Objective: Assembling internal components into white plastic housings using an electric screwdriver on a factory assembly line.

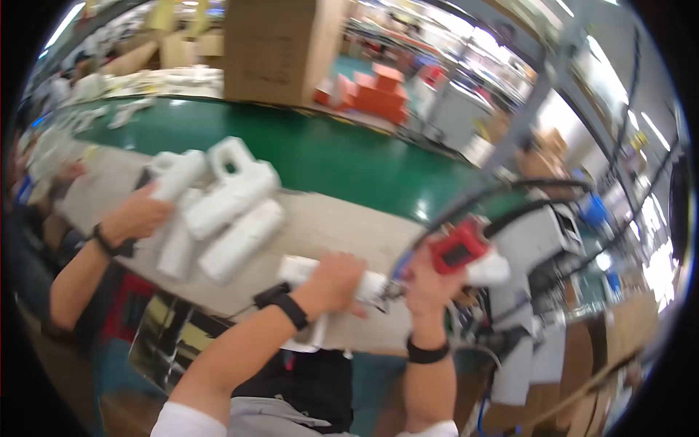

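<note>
My left hand [336, 280] is closed around a white plastic tube-shaped housing [297, 268], which lies over the near edge of the work surface. A white handle-like part [319, 331] hangs below that hand. My right hand [428, 288] grips a red hand tool [459, 247] with a dark panel on its side. Between my two hands a metallic piece [391, 293] meets the right end of the housing; blur hides how they join. Left of my hands, several similar white housings [231, 200] lie in a pile.
A co-worker's hand [138, 213] holds a white housing at the pile's left side. Behind the beige work surface [349, 226] runs a green belt [313, 153], with a large cardboard box [269, 51] beyond. Dark cables [502, 191] and a grey machine [539, 237] stand at right.
</note>
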Demonstrator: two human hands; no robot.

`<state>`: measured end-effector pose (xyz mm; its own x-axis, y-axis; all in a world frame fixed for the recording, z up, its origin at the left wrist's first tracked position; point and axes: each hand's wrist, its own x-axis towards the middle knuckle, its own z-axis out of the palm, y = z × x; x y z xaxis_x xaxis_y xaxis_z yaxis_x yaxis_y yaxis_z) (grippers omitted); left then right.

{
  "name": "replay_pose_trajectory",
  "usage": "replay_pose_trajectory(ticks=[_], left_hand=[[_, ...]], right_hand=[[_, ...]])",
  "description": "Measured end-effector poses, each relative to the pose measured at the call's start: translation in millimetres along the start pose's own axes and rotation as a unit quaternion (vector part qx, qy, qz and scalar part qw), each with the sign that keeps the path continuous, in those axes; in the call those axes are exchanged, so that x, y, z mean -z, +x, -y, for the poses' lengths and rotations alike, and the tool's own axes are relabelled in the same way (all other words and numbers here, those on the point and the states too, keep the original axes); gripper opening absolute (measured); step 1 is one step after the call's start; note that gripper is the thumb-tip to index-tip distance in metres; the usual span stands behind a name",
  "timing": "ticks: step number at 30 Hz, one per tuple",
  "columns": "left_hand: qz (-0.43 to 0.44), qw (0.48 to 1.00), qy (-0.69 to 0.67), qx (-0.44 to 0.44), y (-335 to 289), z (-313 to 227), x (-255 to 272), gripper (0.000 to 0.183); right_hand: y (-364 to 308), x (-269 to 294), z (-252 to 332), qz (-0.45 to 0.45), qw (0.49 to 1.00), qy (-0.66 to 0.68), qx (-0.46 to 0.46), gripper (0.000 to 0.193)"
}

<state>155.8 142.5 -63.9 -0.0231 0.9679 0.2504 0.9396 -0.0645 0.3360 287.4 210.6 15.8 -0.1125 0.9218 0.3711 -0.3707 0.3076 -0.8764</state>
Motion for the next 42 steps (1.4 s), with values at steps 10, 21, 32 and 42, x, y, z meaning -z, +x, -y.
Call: replay_pose_trajectory(ticks=[10,21,32,42], left_hand=[[0.202,0.973,-0.066,0.092,-22,29,44,0.076],[0.172,0.972,-0.127,0.099,-18,24,27,0.080],[0.140,0.980,-0.113,0.088,-26,27,27,0.081],[0.169,0.972,-0.142,0.084,-13,15,39,0.071]], right_hand=[[17,8,87,-0.012,0.995,0.035,0.098,0.025],[25,-42,50,-0.024,0.995,-0.003,0.092,0.016],[17,-61,45,-0.032,0.995,-0.029,0.086,0.018],[24,-57,48,-0.079,0.991,0.016,0.103,0.019]])
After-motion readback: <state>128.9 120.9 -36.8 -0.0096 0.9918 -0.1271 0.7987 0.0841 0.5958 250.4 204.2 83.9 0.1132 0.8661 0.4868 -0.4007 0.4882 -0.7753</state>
